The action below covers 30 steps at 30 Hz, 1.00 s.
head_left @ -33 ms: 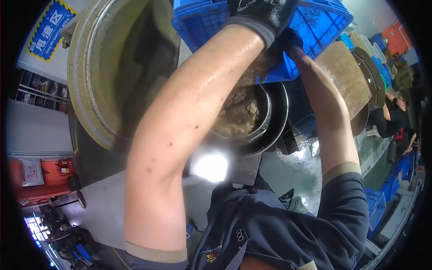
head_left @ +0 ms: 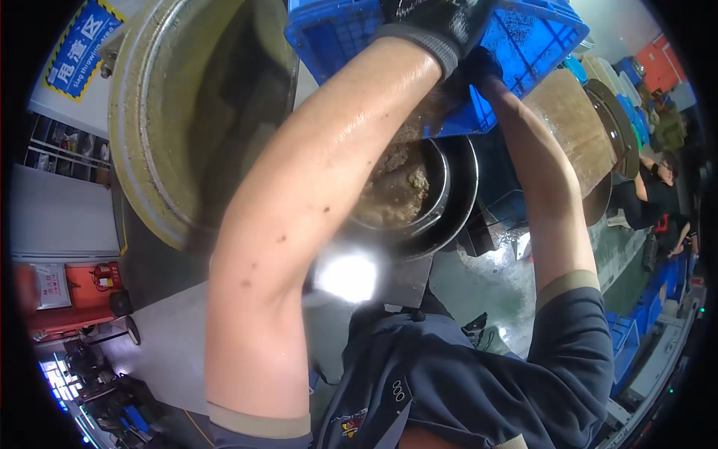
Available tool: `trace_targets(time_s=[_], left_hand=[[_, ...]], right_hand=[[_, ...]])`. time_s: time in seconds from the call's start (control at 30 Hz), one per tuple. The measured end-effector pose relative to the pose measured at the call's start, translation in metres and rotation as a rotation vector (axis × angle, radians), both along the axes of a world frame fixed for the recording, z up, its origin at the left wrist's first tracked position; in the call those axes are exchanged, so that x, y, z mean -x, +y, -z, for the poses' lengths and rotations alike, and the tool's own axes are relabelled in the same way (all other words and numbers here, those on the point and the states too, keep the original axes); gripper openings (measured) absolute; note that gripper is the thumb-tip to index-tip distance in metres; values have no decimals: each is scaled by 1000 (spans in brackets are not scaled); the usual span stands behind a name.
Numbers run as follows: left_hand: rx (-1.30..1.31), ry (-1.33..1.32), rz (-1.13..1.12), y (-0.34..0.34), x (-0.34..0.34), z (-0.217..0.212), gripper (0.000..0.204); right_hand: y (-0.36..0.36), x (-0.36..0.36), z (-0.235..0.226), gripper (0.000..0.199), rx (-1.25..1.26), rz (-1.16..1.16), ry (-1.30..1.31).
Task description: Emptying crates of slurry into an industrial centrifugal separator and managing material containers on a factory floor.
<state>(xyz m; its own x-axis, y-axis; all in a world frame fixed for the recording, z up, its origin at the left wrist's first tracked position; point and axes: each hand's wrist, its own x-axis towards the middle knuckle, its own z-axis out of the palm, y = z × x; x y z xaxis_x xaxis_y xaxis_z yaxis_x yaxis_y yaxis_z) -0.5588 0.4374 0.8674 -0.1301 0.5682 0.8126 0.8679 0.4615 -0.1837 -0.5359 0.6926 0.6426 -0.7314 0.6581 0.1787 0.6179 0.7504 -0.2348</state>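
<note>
Overhead, both bare forearms reach up to a blue perforated plastic crate (head_left: pixel 523 45), which is held tilted above a round steel drum opening (head_left: pixel 441 202). Its walls are a grid of small square holes, its colour a bright, even blue, and its lower edge hangs just over the drum's rim. The left hand (head_left: pixel 437 22), in a black knitted glove with a grey cuff, is clamped on the near wall of the crate; its fingers curl over the edge, though their tips run out of the top of the view. The right hand (head_left: pixel 471 67), also dark-gloved, grips the lower corner of the crate, and whether its fingers are spread or pressed together cannot be told, since the left arm and the crate hide most of it. Below the crate, the drum holds a wet, lumpy brown-grey mass (head_left: pixel 396 191) that fills it nearly to the polished inner ring. To the left stands a large, dirty, greenish round metal lid (head_left: pixel 172 127), swung up on edge. A second brown-stained drum (head_left: pixel 576 127) sits to the right, and beyond it another person (head_left: pixel 662 187) in dark clothes crouches near the wet green floor (head_left: pixel 486 284).
</note>
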Motion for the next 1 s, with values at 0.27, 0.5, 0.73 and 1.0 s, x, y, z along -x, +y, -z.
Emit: trace_targets(time_s=[0.27, 0.5, 0.73, 1.0], left_hand=[[16, -86, -4, -13, 6, 9, 28], [5, -113, 81, -5, -18, -5, 27], [0, -26, 84, -10, -19, -18, 25], [-20, 104, 76, -22, -9, -7, 16]], right_hand=[[-82, 24, -20, 27, -222, -214, -233], [-111, 18, 18, 32, -12, -319, 71], [-27, -11, -36, 43, 36, -328, 39], [-34, -5, -26, 22, -115, -64, 137]])
